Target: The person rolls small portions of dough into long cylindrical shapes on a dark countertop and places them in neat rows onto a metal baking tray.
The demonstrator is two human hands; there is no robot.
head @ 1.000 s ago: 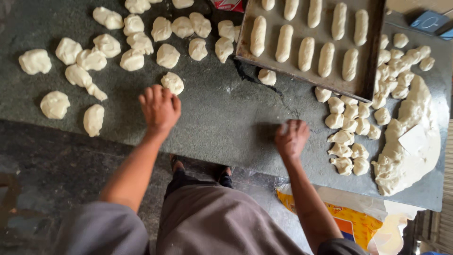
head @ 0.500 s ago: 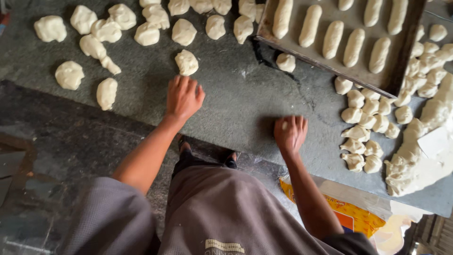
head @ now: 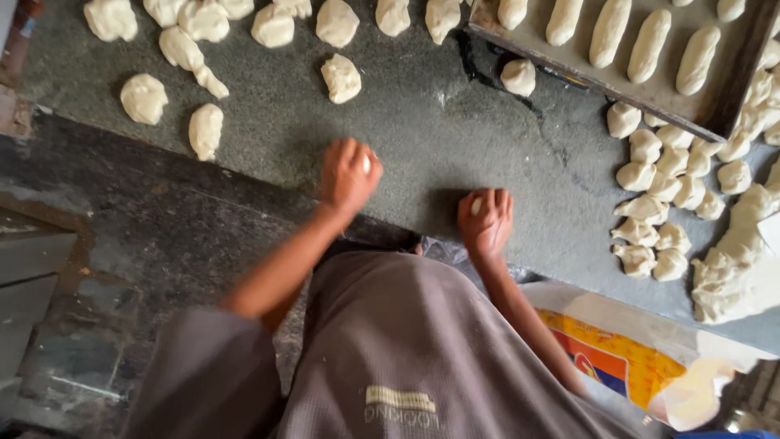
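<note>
L hand [head: 348, 172] & R hand [head: 486, 219] each cupped on a small pale dough piece [head: 476, 206] on bench [head: 422, 138]; tray [head: 569, 65] beyond R hand holds dough logs [head: 650, 45].

Under my left hand [head: 348, 175] and right hand [head: 486, 221] the stone counter [head: 422, 138] looks matt, speckled grey, dusted with flour. The dough pieces [head: 341, 78] beyond my fingers are soft, pale and floury. Past my right hand, the metal tray [head: 715, 110] looks dull and worn.
</note>
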